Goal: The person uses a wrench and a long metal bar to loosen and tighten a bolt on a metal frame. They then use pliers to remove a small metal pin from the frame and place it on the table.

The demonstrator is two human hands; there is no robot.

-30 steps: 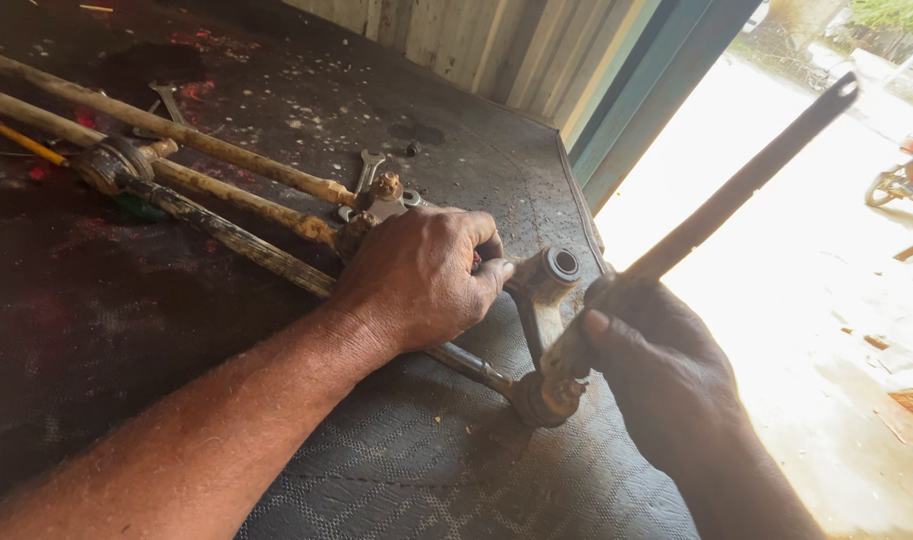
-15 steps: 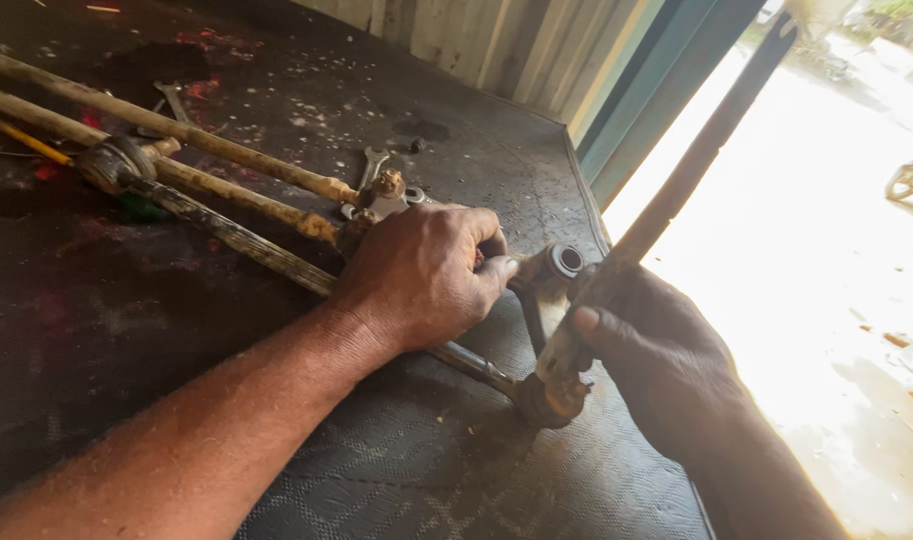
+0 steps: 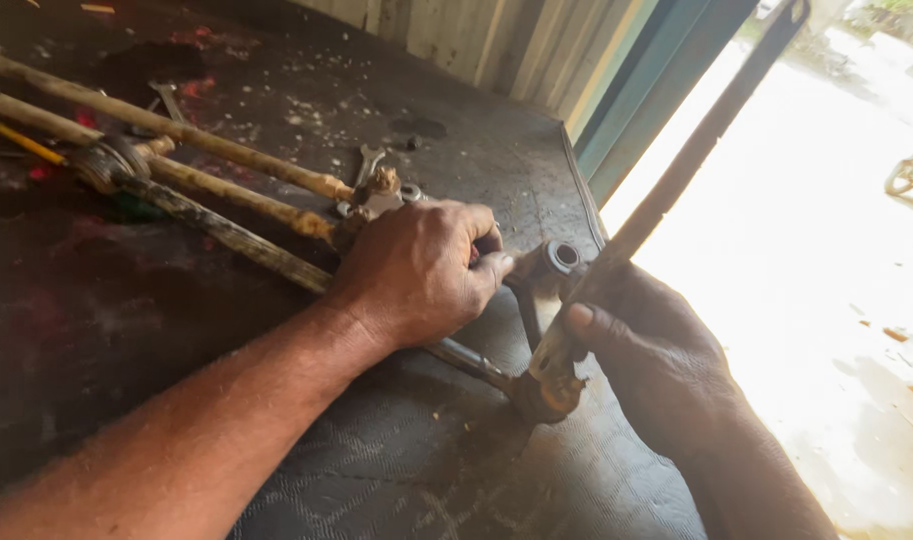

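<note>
Lower centre of frame: dark patterned mat (image 3: pixel 397 480) over the counter (image 3: pixel 277 90), grimy. Bare left forearm in from lower left.

Lower right: right hand (image 3: pixel 657 350) closed round the lower end of a long flat metal bar (image 3: pixel 697 150), thumb pressed along its near face. Bar slanting up to the upper right corner, out against bright daylight. Bottom end of bar at a rusty pivot joint (image 3: pixel 547 385) resting on the mat, just left of the right hand.

Centre: left hand (image 3: pixel 422 270) palm down, fingers curled over the greasy linkage (exact part under the palm hidden). Thumb tip touching a short cylindrical bush (image 3: pixel 557 255), open end towards the camera. Thin rod (image 3: pixel 467 358) running from beneath the left hand down to the pivot joint.

Left and upper left: three long rusty, mud-caked rods (image 3: pixel 207 135) lying side by side on the counter, converging under the left hand. Yellow-handled tool (image 3: pixel 22 143) at far left edge. Spanner (image 3: pixel 367 160) just beyond the rods, another spanner (image 3: pixel 169 100) further back.

Top centre: corrugated wall (image 3: pixel 477 35), teal door frame (image 3: pixel 657 85) beside it.
</note>
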